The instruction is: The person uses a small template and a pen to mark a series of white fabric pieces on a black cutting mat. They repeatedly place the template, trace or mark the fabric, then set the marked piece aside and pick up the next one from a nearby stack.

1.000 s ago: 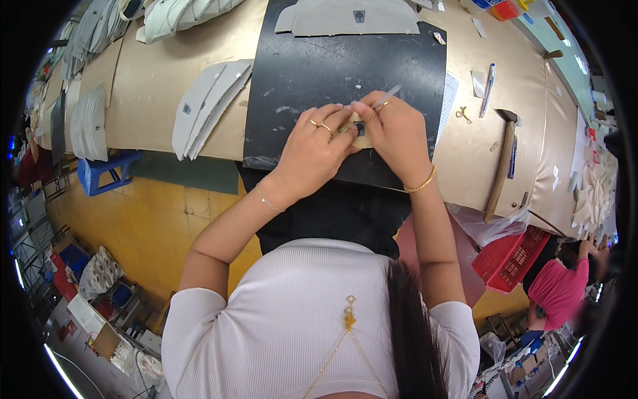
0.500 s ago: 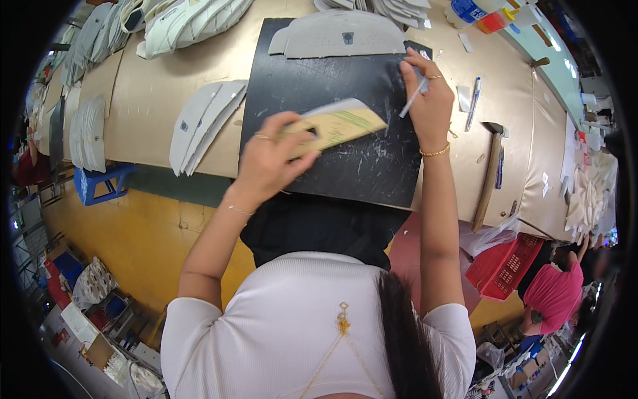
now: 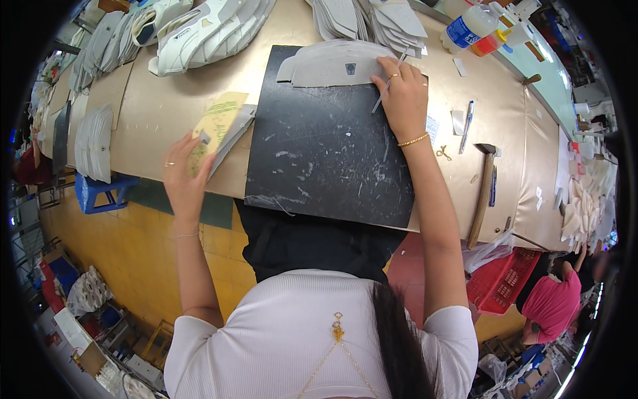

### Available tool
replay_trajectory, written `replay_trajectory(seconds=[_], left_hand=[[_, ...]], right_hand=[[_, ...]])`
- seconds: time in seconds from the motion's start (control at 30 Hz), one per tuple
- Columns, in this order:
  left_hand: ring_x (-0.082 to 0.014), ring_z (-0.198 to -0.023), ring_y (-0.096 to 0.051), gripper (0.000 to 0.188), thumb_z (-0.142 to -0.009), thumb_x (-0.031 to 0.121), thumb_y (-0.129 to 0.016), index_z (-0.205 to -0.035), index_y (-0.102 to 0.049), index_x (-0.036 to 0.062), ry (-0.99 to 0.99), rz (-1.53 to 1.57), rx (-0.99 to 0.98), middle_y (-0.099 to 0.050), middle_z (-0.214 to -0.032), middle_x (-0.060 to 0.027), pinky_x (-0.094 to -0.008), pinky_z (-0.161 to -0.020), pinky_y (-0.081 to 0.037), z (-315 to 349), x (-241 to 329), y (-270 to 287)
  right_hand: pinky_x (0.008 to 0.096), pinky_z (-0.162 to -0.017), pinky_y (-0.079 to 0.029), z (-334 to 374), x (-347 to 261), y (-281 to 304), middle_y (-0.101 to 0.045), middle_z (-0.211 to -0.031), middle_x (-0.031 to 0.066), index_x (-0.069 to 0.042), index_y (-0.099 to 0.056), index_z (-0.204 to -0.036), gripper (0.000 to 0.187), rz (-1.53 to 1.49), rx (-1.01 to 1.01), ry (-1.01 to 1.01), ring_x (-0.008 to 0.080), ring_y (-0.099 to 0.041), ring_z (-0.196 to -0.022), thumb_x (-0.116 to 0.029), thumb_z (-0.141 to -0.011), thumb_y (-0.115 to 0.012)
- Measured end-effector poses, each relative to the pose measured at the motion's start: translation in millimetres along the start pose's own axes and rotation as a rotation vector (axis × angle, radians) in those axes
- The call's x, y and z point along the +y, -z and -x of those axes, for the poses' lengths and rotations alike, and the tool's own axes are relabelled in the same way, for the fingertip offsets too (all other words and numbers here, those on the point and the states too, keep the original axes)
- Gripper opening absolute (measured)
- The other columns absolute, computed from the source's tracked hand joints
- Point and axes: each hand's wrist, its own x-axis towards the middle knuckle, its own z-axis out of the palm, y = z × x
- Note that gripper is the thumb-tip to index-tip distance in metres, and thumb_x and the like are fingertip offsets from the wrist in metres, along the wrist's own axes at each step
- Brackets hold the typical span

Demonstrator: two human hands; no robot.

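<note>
Card (image 3: 222, 116), yellow, is pinched at its lower end in the left hand (image 3: 183, 176), left of the black board (image 3: 319, 153); it seems light, bendable, easily creased, best held by an edge; the right hand (image 3: 405, 96) holds a thin stick (image 3: 379, 102) beside grey pieces (image 3: 319, 70).

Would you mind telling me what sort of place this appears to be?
Probably a footwear workshop or factory: the workbench holds a stack of what look like white shoe uppers, piles of grey cut panels and a wooden-handled hammer.
</note>
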Motion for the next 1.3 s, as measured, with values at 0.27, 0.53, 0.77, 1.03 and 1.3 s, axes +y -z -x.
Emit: replay_trajectory(seconds=[0.27, 0.53, 0.77, 1.03, 1.3], left_hand=[[-0.0307, -0.117, -0.065, 0.046, -0.074, 0.011, -0.088, -0.117, -0.07, 0.0056, -0.238, 0.439, -0.069, -0.066, -0.133, -0.0142, -0.0394, -0.099, -0.052, -3, 70, -34], [-0.0287, -0.112, -0.066, 0.043, -0.072, 0.016, -0.089, -0.111, -0.072, 0.0074, -0.452, 0.543, -0.279, -0.067, -0.129, -0.0112, -0.041, -0.095, -0.052, 5, 106, -60], [-0.0281, -0.121, -0.061, 0.032, -0.075, 0.018, -0.086, -0.104, -0.074, 0.009, -0.502, 0.389, -0.362, -0.067, -0.13, -0.0086, -0.0429, -0.101, -0.045, 7, 107, -76], [-0.0269, -0.122, -0.059, 0.028, -0.077, 0.023, -0.085, -0.101, -0.075, 0.0099, -0.514, 0.34, -0.341, -0.068, -0.129, -0.0057, -0.0424, -0.101, -0.044, 2, 113, -93], [-0.026, -0.12, -0.06, 0.029, -0.075, 0.022, -0.086, -0.1, -0.075, 0.0104, -0.449, 0.33, -0.315, -0.068, -0.13, -0.0042, -0.0404, -0.101, -0.045, 3, 118, -98]], right_hand=[[0.0326, -0.074, -0.052, 20, -35, 54, -0.07, -0.098, 0.0137, -0.005, -0.074, -0.112, 0.021, -0.86, -0.398, -0.706, 0.0244, -0.069, -0.082, -0.009, -0.092, -0.071], [0.0313, -0.077, -0.052, 81, -30, 96, -0.072, -0.102, 0.0115, -0.005, -0.074, -0.114, 0.024, -0.734, -0.465, -0.422, 0.0242, -0.067, -0.086, -0.007, -0.09, -0.073], [0.0271, -0.088, -0.049, 110, -4, 107, -0.075, -0.107, 0.005, -0.003, -0.074, -0.115, 0.022, -0.796, -0.094, -0.746, 0.0132, -0.064, -0.097, -0.017, -0.098, -0.07], [0.0268, -0.088, -0.05, 116, -31, 104, -0.076, -0.104, 0.0065, 0.0, -0.074, -0.112, 0.021, -0.897, -0.126, -0.785, 0.013, -0.066, -0.096, -0.016, -0.099, -0.07], [0.0275, -0.089, -0.051, 113, -33, 103, -0.076, -0.104, 0.0075, 0.0, -0.074, -0.111, 0.021, -0.911, -0.132, -0.779, 0.0137, -0.067, -0.097, -0.016, -0.099, -0.069]])
